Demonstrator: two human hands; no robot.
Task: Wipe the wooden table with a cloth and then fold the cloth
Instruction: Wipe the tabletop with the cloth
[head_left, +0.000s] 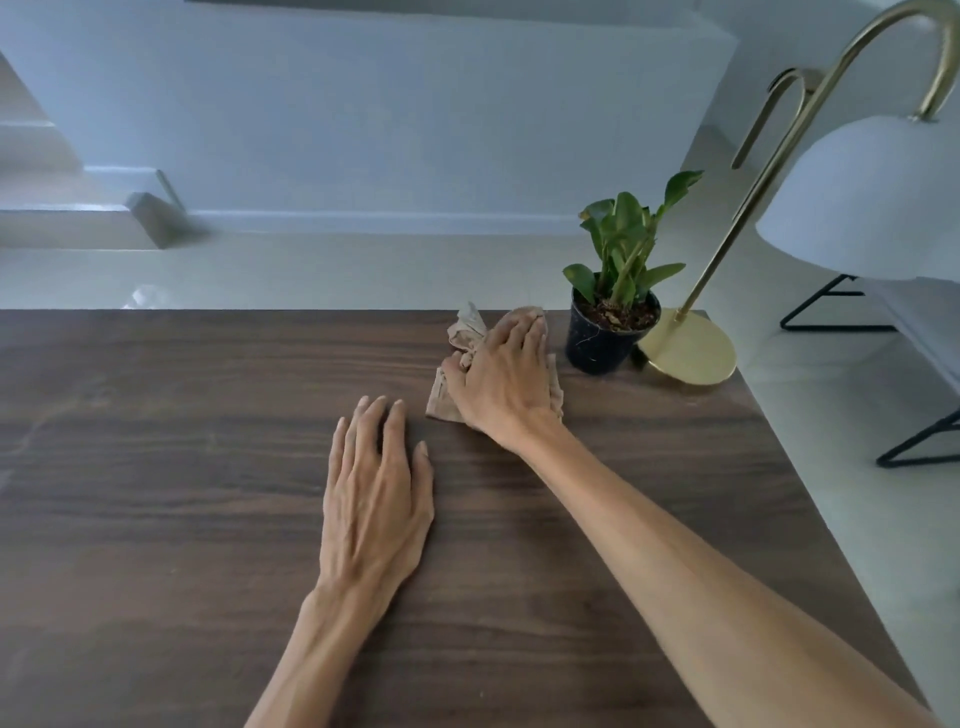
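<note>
Beside the potted plant (613, 317) on the wooden tabletop (182, 441), right hand (501, 376) pressing down on the crumpled tan cloth (467, 332), fingers bunching it, left hand (374, 493) flat, nearer than the plant, holding nothing

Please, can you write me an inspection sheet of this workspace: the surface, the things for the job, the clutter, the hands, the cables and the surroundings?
Surface: dark wooden table, bare over most of its top.
Job's things: beige cloth, bunched up, lying near the far edge.
Clutter: potted plant in a black pot and brass lamp with a white shade, both at the far right corner, right of the cloth.
Hands: right hand presses on the cloth, thumb tucked into its folds; left hand rests flat on the table, fingers straight, holding nothing.
Cables: nothing seen.
Surroundings: pale floor, white wall, black metal frame to the right.
</note>
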